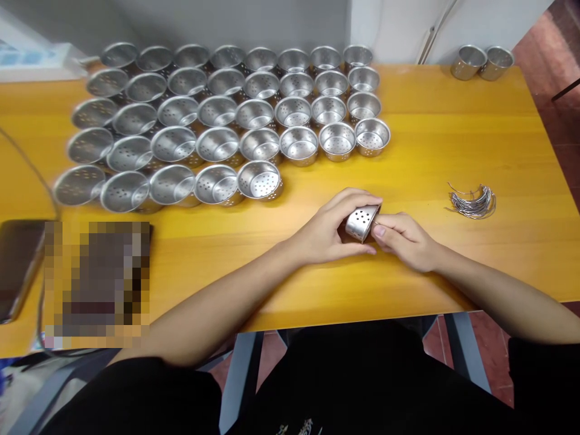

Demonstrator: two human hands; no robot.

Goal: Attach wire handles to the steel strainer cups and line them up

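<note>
From where I stand, the workpiece is a small, round, silver metal cup with a perforated wall. It is located between the person's two hands, over the near part of the yellow, wood-grained surface. The cup is tilted on its side; its rim appears to face the person's right.

The left hand grasps the cup, fingers curving over the far side and thumb along the near side. The right hand is closed in a pinch at the rim, apparently on a thin metal wire; the fingertips hide most of it.

A loose bundle of thin, curved silver wires lies to the right, apart from the hands. Matching perforated metal cups stand in rows, openings up, towards the far left. Two more silver metal cups stand in the far right corner.

Handling: the cup should be light and stiff, unlikely to break, though its thin wall could dent. Expect smooth metal to slip or turn under side load. Grip the wall from opposite sides and leave the rim accessible. The wire should be springy yet bendable; hold it close to the rim for control.
</note>
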